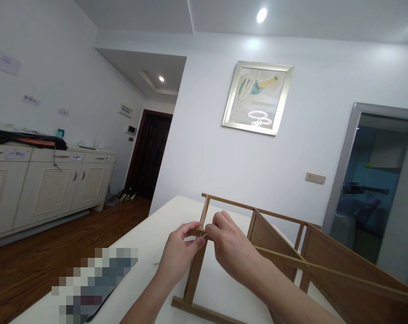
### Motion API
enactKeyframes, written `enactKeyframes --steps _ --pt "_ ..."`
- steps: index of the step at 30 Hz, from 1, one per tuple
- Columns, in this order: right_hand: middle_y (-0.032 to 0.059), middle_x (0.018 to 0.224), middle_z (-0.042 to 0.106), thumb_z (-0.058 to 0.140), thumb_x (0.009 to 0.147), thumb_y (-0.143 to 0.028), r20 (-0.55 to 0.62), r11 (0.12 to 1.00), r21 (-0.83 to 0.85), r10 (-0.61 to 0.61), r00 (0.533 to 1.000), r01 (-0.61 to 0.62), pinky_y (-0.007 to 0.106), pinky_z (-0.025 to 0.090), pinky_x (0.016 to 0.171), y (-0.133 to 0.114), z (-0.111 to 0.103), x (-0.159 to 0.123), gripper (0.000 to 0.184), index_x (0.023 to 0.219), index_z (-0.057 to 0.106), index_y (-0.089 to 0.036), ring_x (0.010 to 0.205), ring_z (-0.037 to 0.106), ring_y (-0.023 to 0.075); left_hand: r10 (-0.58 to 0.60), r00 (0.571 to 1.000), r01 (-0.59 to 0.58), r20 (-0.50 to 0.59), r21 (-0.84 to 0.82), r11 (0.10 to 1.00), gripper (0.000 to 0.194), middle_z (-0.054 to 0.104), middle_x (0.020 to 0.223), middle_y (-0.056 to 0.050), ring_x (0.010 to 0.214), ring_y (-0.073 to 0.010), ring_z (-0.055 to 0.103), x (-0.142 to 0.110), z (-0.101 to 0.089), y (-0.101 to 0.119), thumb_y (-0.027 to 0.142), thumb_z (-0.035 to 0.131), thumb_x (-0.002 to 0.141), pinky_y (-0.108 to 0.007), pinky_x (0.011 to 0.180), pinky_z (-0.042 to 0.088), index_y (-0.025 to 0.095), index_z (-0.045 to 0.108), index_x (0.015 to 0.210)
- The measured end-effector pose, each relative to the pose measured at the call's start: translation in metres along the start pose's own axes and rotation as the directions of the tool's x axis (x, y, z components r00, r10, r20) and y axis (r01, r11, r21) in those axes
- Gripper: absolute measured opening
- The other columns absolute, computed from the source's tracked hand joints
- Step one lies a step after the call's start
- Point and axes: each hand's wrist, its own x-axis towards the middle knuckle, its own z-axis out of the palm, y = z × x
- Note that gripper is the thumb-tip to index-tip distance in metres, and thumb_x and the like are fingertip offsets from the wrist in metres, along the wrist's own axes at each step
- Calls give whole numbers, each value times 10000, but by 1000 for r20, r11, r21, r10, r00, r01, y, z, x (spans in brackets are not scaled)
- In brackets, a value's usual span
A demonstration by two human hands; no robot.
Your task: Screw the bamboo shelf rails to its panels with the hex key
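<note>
A brown wooden rack (197, 270) with slim bars and flat shelf panels (271, 234) lies on its side on the white table. My left hand (177, 252) pinches the near end of one of its bars between thumb and fingers. Close beside it, my right hand (230, 247) is closed, with its fingertips at the same joint. A thin, pale metallic piece (204, 236) shows at the right fingertips; its kind cannot be made out. The fingers partly hide the joint.
On the left side of the white table (177, 209) lies a dark, pixelated flat object (100, 285). White louvred cabinets (51, 189) line the left wall. A framed picture (257, 99) hangs ahead, and a doorway (372, 189) stands at the right.
</note>
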Motion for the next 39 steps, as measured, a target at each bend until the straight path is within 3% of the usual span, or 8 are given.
enactKeyframes --steps 8,12,17,26,39 --pt "37 751 465 500 713 112 73 999 -22 -46 996 48 305 426 627 1 -8 11 296 706 556 -178 773 461 191 -42 999 42 -8 9 999 337 743 1023 -86 1006 -238 687 2 0 4 162 696 707 -380 908 560 160 691 1045" --pt "38 771 497 511 747 97 34 999 44 -10 999 8 284 431 614 5 -6 8 281 752 589 -173 771 469 180 -45 999 45 -19 19 999 358 737 1038 -94 1033 -245 684 2 0 1 161 698 712 -375 919 557 153 684 1070" --pt "45 767 500 513 820 47 2 998 -18 -57 998 57 297 425 629 6 -1 0 230 759 584 -163 758 447 183 -16 999 17 -36 26 1000 354 733 1042 -91 1000 -245 698 2 1 -3 166 691 719 -381 915 559 158 684 1072" --pt "58 798 508 445 813 82 -59 992 -102 -76 995 69 305 388 615 5 8 -16 265 846 580 -144 750 408 194 27 999 -25 -45 32 999 335 704 1106 -90 998 -236 694 1 3 -8 202 677 735 -361 908 564 160 680 1067" --pt "56 774 495 426 852 59 -127 995 -88 -62 990 51 308 365 608 5 13 -19 252 848 583 -137 745 390 194 14 999 -12 -40 62 998 354 707 1101 -94 1031 -254 685 2 1 -8 249 674 729 -367 895 565 166 679 1073"
